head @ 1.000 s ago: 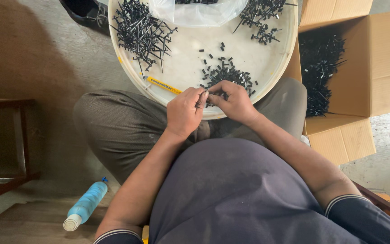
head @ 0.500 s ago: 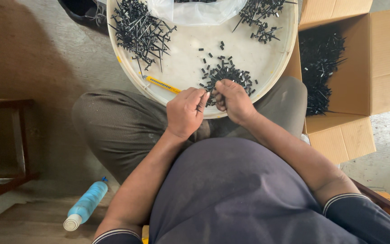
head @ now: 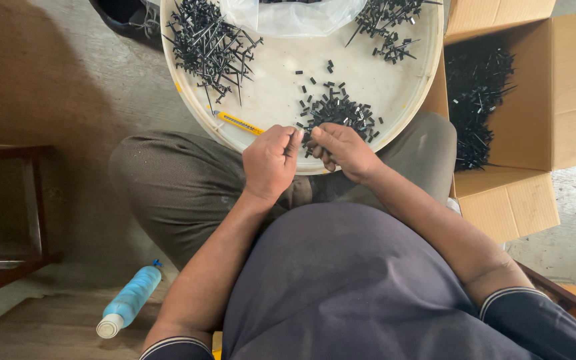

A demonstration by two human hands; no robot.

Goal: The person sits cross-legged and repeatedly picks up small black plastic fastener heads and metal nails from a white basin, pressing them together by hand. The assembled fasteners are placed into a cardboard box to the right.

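- I see my left hand [head: 271, 163] curled at the near rim of the round white plastic tray [head: 408, 100] resting on my lap; its grip is closed, thumb against fingers, on something too small for me to identify.
- My right hand [head: 341, 150] sits just beside it, fingertips almost touching the left; its grip is pinched shut, and I cannot tell what it contains.
- Both hands work at the near edge of the pile of short black plastic pieces [head: 335, 110] in the tray.
- A yellow utility knife [head: 238, 123] lies on the tray, left of my hands.
- Heaps of long black pins [head: 208, 43] occupy the far tray; more fill the open brown cardboard box [head: 535, 87] at my right.
- A light-blue plastic bottle [head: 128, 301] lies on the floor.
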